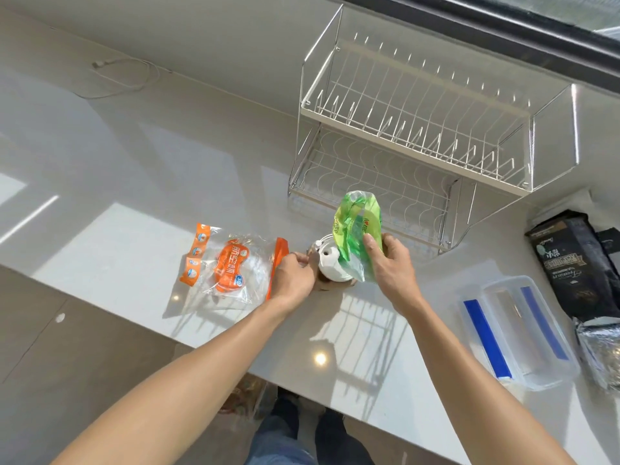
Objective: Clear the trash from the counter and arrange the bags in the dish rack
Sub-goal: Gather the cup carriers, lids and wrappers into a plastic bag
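A white cable [124, 78] is lying coiled at ten o'clock on the counter. A clear plastic container [516, 333] with blue strips is sitting at four o'clock, and crumpled foil [600, 350] is resting just beside it.

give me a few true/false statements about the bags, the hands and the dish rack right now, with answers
1. The right hand holds the green bag. True.
2. The dish rack is full of plates. False: both tiers show only bare wire.
3. The orange bag lies flat on the counter, on the left hand's side. True.
4. The clear container stands inside the rack. False: it sits on the counter, beside the right forearm.
5. The left hand is at the white cup lid. True.
6. The black bag is in the left hand. False: it lies untouched at the far right.
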